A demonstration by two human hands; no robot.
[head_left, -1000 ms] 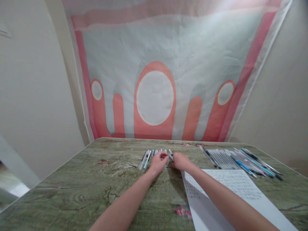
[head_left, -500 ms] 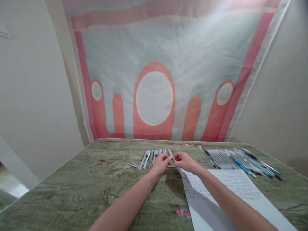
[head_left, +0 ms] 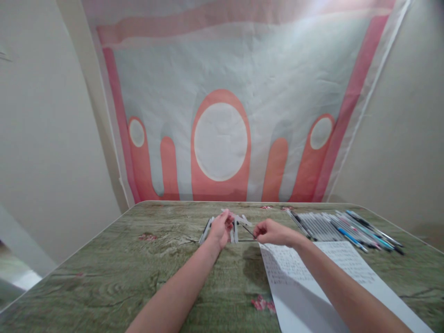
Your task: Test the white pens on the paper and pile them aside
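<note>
My left hand [head_left: 222,228] is closed around a pale, translucent pen barrel [head_left: 238,218], held slantwise above the table. In my right hand [head_left: 270,232], the fingertips pinch a thin dark pen refill [head_left: 247,229] that points toward the barrel. Refill and barrel look apart, or nearly so. Beneath and beside my left hand lies a short row of pens [head_left: 206,230], partly covered by that hand. A sheet of handwritten paper [head_left: 305,286] lies under my right forearm.
At the right of the table [head_left: 104,268] lies a wide row of clear pen barrels [head_left: 314,226], with blue and dark pens [head_left: 350,240] beside it. A printed cloth [head_left: 222,55] hangs behind the table's far edge.
My hands have moved apart, the left one a little to the left. A thin dark refill now shows at my right fingertips, and the barrel stays with my left hand.
</note>
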